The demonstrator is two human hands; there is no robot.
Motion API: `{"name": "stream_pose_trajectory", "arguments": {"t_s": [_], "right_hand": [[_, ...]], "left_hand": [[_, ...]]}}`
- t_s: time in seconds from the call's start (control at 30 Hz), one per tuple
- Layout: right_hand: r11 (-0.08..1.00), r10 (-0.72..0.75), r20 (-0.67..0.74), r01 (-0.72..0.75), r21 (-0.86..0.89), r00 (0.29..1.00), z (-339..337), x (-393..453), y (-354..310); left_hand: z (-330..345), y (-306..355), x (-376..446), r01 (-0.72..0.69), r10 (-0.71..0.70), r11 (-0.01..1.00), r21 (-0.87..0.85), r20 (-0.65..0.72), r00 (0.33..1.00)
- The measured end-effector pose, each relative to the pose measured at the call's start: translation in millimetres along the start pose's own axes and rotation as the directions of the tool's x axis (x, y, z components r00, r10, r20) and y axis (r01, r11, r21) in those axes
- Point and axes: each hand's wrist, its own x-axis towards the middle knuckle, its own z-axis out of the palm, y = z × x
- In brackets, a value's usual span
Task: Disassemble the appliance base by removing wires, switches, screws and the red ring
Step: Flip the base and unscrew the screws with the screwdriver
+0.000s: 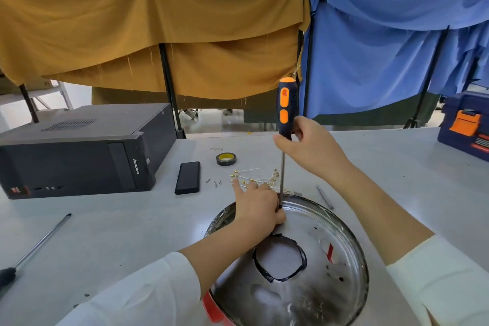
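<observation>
Fingers (284, 137) of the right hand (309, 145) curl round the screwdriver (286, 106), upright over the appliance base (304, 286) on the desk (119, 233); the left hand (259, 206) pinches at its tip. Work judged midway: red ring (211, 307) remains under the base's near rim; freed wires (254, 178) and screws (214, 182) lie beyond the base.

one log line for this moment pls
right hand grips screwdriver upright | left hand steadies its tip on metal base rim
</observation>
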Motion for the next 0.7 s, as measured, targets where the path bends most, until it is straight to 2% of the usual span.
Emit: {"name": "stream_pose_trajectory", "arguments": {"t_s": [0.07, 0.13, 0.27, 0.37, 0.47, 0.53, 0.63, 0.7], "right_hand": [[0.993, -0.004, 0.024, 0.007, -0.114, 1.000, -8, 2, -5], [0.991, -0.027, 0.009, 0.028, -0.133, 1.000, -12, 3, -11], [0.988, -0.088, -0.191, 0.110, 0.106, 0.978, -22, -1, -20], [0.931, 0.004, -0.324, 0.115, 0.346, 0.946, -25, -7, -17], [0.921, 0.077, -0.378, 0.079, 0.382, 0.923, -21, -15, -7], [0.923, 0.043, -0.337, 0.092, 0.373, 0.941, -18, -19, 1], [0.873, -0.016, -0.090, 0.057, 0.484, 0.996, -13, -23, 16], [0.877, 0.008, 0.035, -0.024, 0.480, 0.999, -5, -23, 27]], "left_hand": [[-3, 5, 2, -0.027, 0.027, 0.997, 0.073, 0.003, 1.000], [-4, 10, 4, -0.051, 0.049, 0.994, 0.100, 0.014, 0.999], [-1, 8, 4, -0.038, 0.038, 0.999, -0.003, 0.038, 0.999], [1, 3, 1, -0.015, 0.017, 0.999, -0.048, 0.039, 0.999], [0, 3, 0, 0.022, -0.020, 0.992, -0.121, 0.018, 1.000], [-2, 3, 0, 0.010, -0.009, 0.979, -0.206, 0.007, 1.000], [-11, -3, 0, -0.057, 0.048, 0.884, -0.464, -0.033, 0.998], [-21, -12, 0, -0.061, 0.012, 0.786, -0.616, -0.082, 0.997]]}}
